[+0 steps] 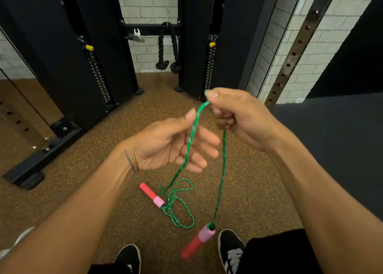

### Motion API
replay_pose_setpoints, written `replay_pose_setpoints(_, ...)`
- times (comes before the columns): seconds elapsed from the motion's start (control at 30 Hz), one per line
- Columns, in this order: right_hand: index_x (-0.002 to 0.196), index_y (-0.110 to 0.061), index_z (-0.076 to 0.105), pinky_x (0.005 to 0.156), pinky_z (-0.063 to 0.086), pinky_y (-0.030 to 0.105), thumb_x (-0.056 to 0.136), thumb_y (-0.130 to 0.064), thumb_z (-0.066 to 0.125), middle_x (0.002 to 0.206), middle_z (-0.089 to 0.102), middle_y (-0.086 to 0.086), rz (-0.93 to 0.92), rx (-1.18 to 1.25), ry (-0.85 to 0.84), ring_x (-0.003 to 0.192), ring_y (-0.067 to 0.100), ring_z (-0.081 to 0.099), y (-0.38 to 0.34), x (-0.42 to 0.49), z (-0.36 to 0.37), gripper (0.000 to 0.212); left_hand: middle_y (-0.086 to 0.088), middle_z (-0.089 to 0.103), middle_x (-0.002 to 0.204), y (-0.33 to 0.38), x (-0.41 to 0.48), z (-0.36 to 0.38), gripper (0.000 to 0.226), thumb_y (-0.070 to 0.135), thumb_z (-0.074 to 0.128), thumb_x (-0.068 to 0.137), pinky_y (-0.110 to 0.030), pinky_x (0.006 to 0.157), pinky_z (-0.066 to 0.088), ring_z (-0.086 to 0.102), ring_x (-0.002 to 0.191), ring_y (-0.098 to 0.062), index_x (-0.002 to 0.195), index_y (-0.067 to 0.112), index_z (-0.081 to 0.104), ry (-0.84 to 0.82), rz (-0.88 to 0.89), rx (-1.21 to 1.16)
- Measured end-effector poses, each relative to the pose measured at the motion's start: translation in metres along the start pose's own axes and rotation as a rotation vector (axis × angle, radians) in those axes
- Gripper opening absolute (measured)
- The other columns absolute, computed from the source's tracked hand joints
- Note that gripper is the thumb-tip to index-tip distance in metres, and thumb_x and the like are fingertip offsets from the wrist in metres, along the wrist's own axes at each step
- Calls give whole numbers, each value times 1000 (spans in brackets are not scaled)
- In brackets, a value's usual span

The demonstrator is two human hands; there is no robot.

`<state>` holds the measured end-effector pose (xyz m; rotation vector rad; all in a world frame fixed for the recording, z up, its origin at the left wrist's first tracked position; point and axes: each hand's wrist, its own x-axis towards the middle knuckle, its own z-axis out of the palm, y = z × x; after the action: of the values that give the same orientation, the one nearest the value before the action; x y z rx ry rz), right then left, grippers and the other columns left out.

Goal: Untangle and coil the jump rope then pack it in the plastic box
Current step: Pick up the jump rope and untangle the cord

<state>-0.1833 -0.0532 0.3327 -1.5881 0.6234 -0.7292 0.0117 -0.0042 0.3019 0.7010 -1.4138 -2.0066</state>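
Two black towers (68, 66) overlook jump rope (223, 166) trailing onto speckled flooring (145, 112).

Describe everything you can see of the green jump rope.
The green braided jump rope has a light-flecked cord and two red handles with pink collars. The right hand pinches a bend in the cord up high. One strand drops in front of the open left hand to tangled loops on the speckled brown floor, beside the lying handle. The other strand hangs to the second handle, tilted and blurred.
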Motion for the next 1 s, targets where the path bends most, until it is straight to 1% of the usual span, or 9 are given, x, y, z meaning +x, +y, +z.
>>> replay_pose_setpoints(0.13, 70, -18, 53, 47, 23, 21, 102, -30, 47, 56, 40, -7, 51, 11, -108, 48, 9, 31, 4, -1, 1, 34, 5, 52, 56, 8, 11, 6, 46, 53, 50, 91, -25, 54, 51, 48, 44, -7, 64, 18, 65, 421, 155, -8)
replay_pose_setpoints(0.3, 69, -19, 52, 48, 26, 22, 101, -32, 46, 54, 32, -8, 121, 152, 5, 45, 8, 30, 8, -9, -20, 35, 11, 24, 50, 25, -13, -38, 49, 44, 44, 99, -19, 45, 23, 19, 44, -6, 54, 25, 41, 750, 424, -363)
replay_pose_setpoints(0.47, 67, -19, 52, 60, 29, 26, 103, -27, 46, 55, 34, -8, -24, 217, 297, 52, 10, 29, 4, -8, -36, 37, 9, 34, 56, -10, -37, -98, 34, 19, 43, 102, -18, 36, 29, 27, 37, -4, 70, 23, 53, 1165, 74, -230)
replay_pose_setpoints(0.57, 60, -21, 45, 61, 28, 30, 93, -19, 51, 54, 34, -8, -170, 283, 389, 54, 11, 28, 4, -4, -33, 34, 4, 40, 49, -48, -38, -99, 37, 17, 53, 99, -18, 35, 30, 33, 34, -6, 62, 14, 52, 802, -551, 497)
replay_pose_setpoints(0.67, 52, -21, 41, 57, 32, 27, 85, -16, 49, 52, 29, -5, -194, 457, 282, 51, 11, 27, 4, 0, -23, 35, -6, 57, 64, -74, -11, -68, 37, 43, 68, 87, -22, 50, 44, 52, 50, -10, 73, 9, 60, 352, -760, 799)
replay_pose_setpoints(0.73, 51, -21, 33, 55, 31, 27, 82, -15, 46, 51, 28, -4, -221, 604, 139, 50, 12, 24, 1, 2, -20, 35, -3, 66, 106, -81, 11, -49, 63, 63, 75, 69, -35, 83, 55, 61, 90, -10, 108, 15, 62, 315, -528, 896)
replay_pose_setpoints(0.83, 56, -20, 24, 57, 19, 33, 80, -20, 46, 54, 21, -1, -267, 745, -35, 53, 14, 18, -2, 2, -15, 32, -2, 46, 150, -65, 36, -15, 88, 58, 78, 70, -44, 111, 41, 49, 132, -15, 144, 31, 38, 430, -55, 669)
replay_pose_setpoints(0.9, 56, -19, 24, 57, 18, 34, 81, -21, 42, 56, 19, -1, -264, 807, -96, 54, 15, 17, -2, 3, -10, 31, -2, 51, 147, -53, 49, 8, 69, 39, 73, 83, -37, 113, 36, 48, 135, -12, 143, 23, 44, 376, 165, 572)
replay_pose_setpoints(1.0, 56, -20, 24, 58, 18, 32, 83, -22, 38, 56, 18, -2, -261, 899, -71, 54, 14, 17, 0, 4, -12, 30, 2, 75, 93, -44, 52, 29, 18, 21, 57, 96, -27, 95, 50, 69, 99, -18, 100, 9, 70, 300, 206, 506)
